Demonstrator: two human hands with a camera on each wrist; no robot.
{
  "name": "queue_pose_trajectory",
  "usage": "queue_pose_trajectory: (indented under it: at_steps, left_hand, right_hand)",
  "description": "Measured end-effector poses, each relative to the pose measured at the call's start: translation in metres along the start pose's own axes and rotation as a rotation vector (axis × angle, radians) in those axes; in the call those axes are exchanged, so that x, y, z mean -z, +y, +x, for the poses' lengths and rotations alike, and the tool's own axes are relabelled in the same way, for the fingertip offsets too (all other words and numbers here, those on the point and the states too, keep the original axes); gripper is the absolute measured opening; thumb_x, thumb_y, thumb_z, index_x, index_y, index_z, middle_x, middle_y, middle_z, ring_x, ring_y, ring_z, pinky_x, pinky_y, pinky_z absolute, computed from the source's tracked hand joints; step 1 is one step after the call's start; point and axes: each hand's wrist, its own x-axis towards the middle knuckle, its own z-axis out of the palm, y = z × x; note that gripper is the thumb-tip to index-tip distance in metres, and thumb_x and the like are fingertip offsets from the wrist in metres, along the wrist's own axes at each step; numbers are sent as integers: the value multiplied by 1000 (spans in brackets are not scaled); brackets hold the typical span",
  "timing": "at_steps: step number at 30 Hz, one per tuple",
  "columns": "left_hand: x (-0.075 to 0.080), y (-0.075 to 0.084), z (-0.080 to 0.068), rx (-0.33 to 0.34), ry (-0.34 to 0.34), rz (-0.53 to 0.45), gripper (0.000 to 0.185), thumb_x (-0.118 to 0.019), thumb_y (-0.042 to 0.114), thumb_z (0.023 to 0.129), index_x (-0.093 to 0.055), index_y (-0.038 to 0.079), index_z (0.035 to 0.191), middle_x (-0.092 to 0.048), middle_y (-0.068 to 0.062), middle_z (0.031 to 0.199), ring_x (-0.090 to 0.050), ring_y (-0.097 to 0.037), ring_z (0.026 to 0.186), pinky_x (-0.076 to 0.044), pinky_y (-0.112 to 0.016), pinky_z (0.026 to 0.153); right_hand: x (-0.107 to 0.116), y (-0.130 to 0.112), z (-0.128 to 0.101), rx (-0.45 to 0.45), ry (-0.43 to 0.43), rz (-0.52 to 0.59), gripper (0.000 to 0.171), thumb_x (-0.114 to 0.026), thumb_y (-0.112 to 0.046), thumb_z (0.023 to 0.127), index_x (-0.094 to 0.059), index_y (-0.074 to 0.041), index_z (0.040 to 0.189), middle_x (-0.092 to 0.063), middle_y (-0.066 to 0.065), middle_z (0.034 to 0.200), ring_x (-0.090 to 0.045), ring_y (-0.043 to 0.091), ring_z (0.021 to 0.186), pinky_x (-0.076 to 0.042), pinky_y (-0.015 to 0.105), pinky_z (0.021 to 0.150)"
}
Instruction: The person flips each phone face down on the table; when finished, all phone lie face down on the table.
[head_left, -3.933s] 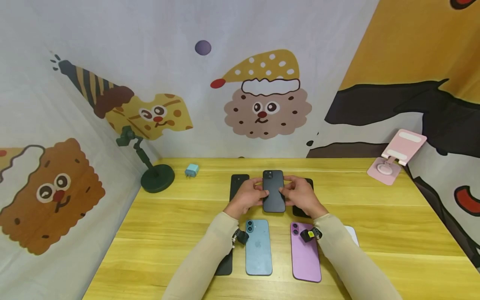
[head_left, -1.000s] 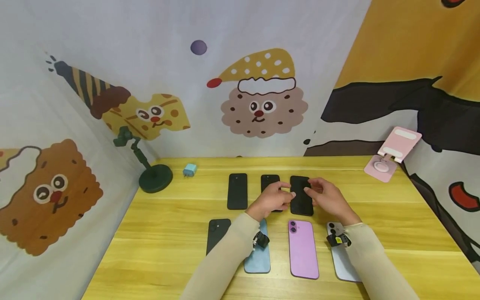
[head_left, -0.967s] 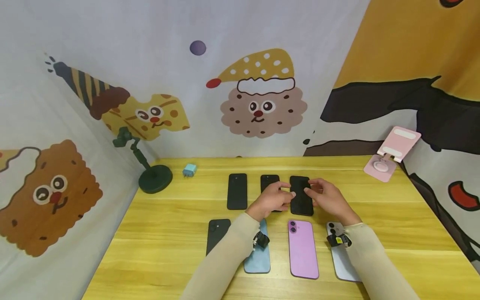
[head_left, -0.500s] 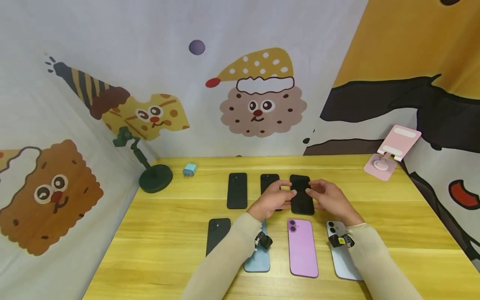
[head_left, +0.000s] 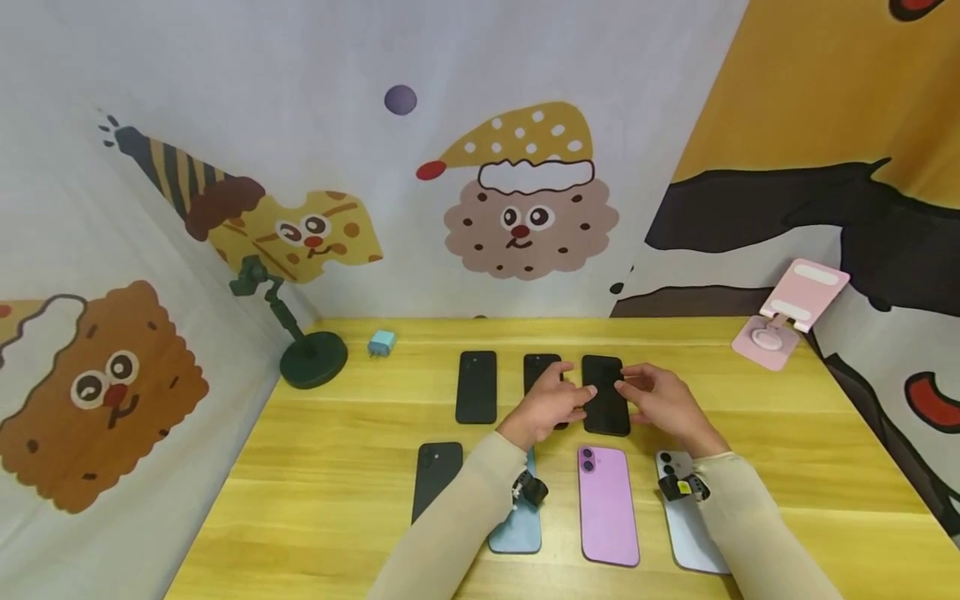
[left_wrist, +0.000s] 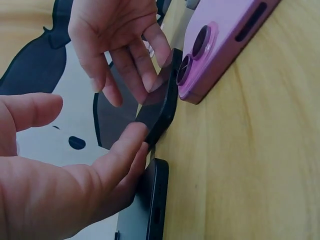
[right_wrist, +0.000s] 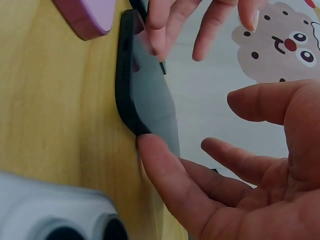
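Note:
A black phone (head_left: 604, 398) lies screen up at the right end of the back row on the yellow table (head_left: 337, 450). My left hand (head_left: 551, 406) touches its left edge with straight fingertips (left_wrist: 125, 150). My right hand (head_left: 662, 406) touches its right edge with one fingertip (right_wrist: 152, 150), thumb apart. The phone (left_wrist: 162, 107) lies flat on the wood between both hands. Another black phone (head_left: 538, 368) sits partly under my left hand. A purple phone (head_left: 607, 504) lies just in front.
A third black phone (head_left: 476, 387) lies in the back row. The front row holds a black phone (head_left: 437, 479), a blue phone (head_left: 519, 529) and a pale phone (head_left: 688, 529). A green stand (head_left: 311, 357), a blue charger (head_left: 382, 342) and a pink stand (head_left: 787, 321) sit near the walls.
Earlier both hands held the middle black phone; it now lies in the back row and the hands are at the right black phone. Over the last second they barely moved.

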Motion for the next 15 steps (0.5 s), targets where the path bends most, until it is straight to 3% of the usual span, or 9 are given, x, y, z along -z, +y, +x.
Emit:
queue_pose_trajectory:
  at_steps: [7, 11, 15]
  left_hand:
    - [2, -2, 1, 10, -19, 0, 69, -71, 14, 102, -36, 1, 161, -59, -19, 138, -63, -35, 132, -58, -45, 106]
    - [5, -3, 2, -17, -18, 19, 66, -70, 14, 103, -39, 1, 159, -62, -16, 139, -65, -31, 131, -56, -47, 108]
    - [3, -3, 6, -49, -52, -32, 68, -66, 11, 104, -34, 0, 162, -60, -19, 144, -61, -35, 135, -53, -52, 111]
  right_hand:
    - [-2, 1, 0, 6, -7, 4, 58, -62, -35, 108, -49, 1, 152, -58, 30, 146, -66, 43, 125, -66, 38, 80]
    - [-3, 1, 0, 5, -2, 10, 58, -64, -33, 107, -49, 1, 152, -57, 30, 147, -65, 43, 126, -66, 38, 79]
    - [-4, 1, 2, 5, -9, 26, 61, -65, -35, 106, -50, 1, 152, -57, 30, 147, -65, 42, 125, -66, 37, 78]
